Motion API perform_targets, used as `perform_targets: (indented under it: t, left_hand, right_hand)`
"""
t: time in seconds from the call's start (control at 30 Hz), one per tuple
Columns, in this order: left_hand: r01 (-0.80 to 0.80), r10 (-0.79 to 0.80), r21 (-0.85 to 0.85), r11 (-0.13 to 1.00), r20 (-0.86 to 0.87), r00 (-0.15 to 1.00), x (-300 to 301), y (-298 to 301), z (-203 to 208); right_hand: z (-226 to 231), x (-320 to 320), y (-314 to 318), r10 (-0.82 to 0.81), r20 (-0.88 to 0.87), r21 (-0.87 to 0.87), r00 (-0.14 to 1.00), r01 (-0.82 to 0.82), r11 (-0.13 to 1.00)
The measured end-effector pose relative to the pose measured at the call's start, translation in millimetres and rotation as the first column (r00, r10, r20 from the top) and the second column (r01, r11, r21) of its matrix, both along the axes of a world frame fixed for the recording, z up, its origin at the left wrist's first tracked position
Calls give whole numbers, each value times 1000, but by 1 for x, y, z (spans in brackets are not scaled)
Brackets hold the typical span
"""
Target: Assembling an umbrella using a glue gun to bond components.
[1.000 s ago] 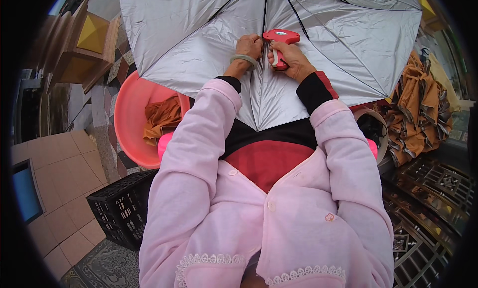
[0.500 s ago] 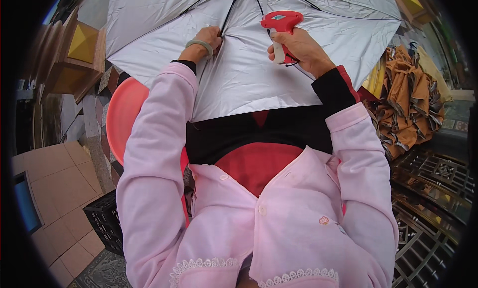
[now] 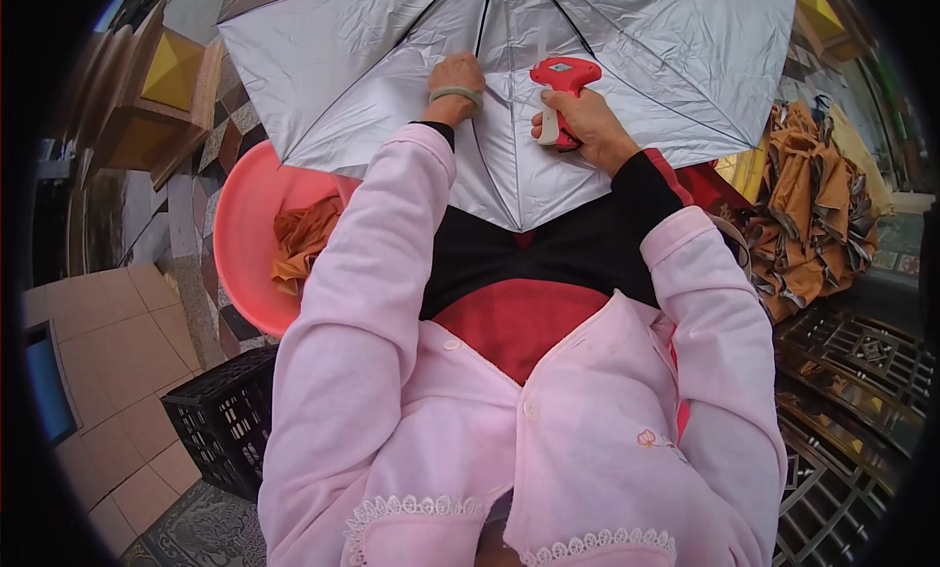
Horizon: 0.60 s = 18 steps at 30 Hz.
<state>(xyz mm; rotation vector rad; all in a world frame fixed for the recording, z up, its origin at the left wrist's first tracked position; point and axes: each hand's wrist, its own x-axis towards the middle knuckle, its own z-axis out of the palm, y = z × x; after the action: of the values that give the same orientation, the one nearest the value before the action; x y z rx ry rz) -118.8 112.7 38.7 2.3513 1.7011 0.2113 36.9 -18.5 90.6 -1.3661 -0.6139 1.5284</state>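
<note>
Across my lap and beyond it spreads an opened umbrella (image 3: 627,107), its silver inner side up and thin black ribs fanning from the top. My left hand (image 3: 457,74) is closed at one of these ribs, fingers curled under and mostly hidden by the back of the hand. A red tagging gun with a pale trigger (image 3: 565,72) is gripped in my right hand (image 3: 595,126), its head pointing away from me above the silver fabric. The canopy's near corner hangs toward my dark clothing.
At the left stands a pink-red basin (image 3: 235,239) with crumpled brown cloth (image 3: 305,239) inside. A black plastic crate (image 3: 220,420) sits below it. On the right lies a heap of folded brown cloth (image 3: 808,210), above metal grille panels (image 3: 862,361).
The umbrella has shifted and turned, bringing a corner toward me. My left hand has moved right along with it. My right hand and the tagging gun are slightly nearer me.
</note>
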Motion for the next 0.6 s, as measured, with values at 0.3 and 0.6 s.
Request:
perform_targets:
  t: [0.3,0.6]
  left_hand:
    - [-133,99,85,988,320,942,19,-27,-28]
    - [-94,66,79,992,306,950,41,-37,-23]
  right_hand:
    - [-28,2,14,-67,-40,30,997,69,997]
    - [-24,10,8,27,-222,9,975,-26,1000]
